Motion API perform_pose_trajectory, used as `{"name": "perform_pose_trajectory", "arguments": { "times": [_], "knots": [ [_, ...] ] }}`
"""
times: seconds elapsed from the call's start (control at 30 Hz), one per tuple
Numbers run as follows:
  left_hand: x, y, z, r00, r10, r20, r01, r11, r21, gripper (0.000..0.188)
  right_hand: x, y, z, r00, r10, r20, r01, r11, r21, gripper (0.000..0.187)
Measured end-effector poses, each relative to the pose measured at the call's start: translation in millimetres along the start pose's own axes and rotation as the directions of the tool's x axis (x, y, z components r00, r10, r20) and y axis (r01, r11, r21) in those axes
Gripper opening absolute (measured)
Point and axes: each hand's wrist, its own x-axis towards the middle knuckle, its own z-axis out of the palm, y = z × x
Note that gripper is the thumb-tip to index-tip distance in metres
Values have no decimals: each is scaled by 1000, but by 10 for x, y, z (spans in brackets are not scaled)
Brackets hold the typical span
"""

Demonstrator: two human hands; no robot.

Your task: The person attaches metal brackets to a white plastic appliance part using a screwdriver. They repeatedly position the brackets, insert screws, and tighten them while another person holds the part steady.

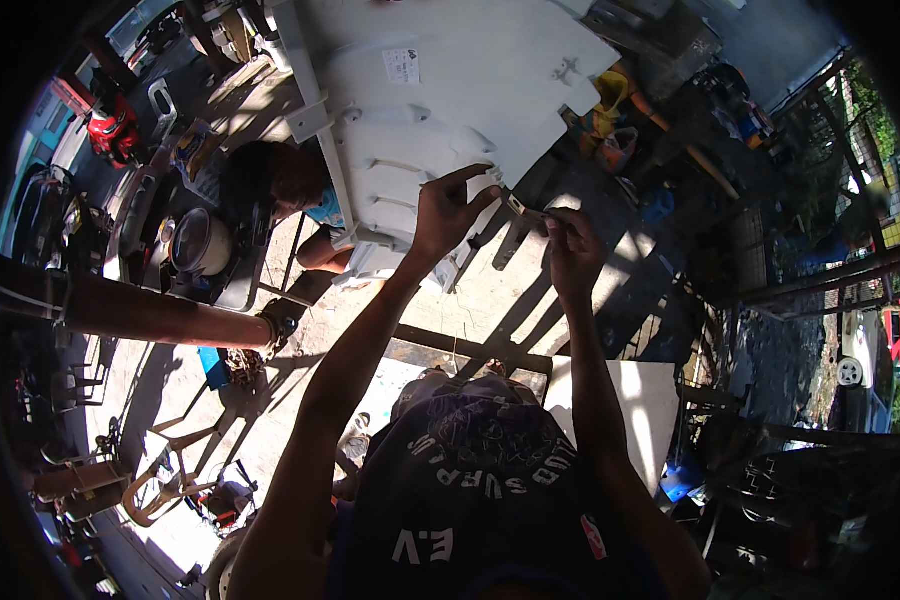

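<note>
A large white moulded panel [450,90], perhaps a car body part, stands in front of me with a small paper label on it. Beside its lower right edge, my left hand [446,215] has the forefinger and thumb stretched out and apart, and nothing shows in it. My right hand [576,255] is closed in a pinch on a thin small strip [517,206]. That strip has a pale, squarish end and points toward the left thumb; its exact kind is too small to tell.
Another person [288,185] crouches left of the panel. A thick rusty pipe [170,312] juts in from the left, near a round pot [202,243]. A C-clamp [155,495] lies at lower left. A pale board [635,400] lies beside my right forearm. Yellow items [610,105] sit right of the panel.
</note>
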Motion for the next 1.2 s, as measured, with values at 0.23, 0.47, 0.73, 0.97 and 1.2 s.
{"name": "perform_pose_trajectory", "arguments": {
  "times": [0.23, 0.47, 0.73, 0.97, 1.2],
  "knots": [
    [-206, 137, 28, 990, 63, -126, -49, 993, 105, 43, -34, -165, -402, 991, 137, -9, -136, 988, 71, 19],
    [-778, 61, 164, 948, 211, 238, -252, 955, 158, 50, 40, -208, -420, 937, 340, -82, -309, 915, 257, 17],
    [-693, 315, 234, 796, 528, 295, -570, 819, 72, 44, -228, 459, -389, 973, 229, -37, -228, 973, 36, 19],
    [-132, 805, 53, 929, 142, 341, -134, 990, -47, 25, -356, -178, -169, 926, 346, 149, -367, 918, 151, 25],
    [187, 1018, 5, 886, 281, 368, -315, 948, 35, 32, -349, -359, 14, 967, 248, 52, -244, 967, -72, 25]
  ]
}}
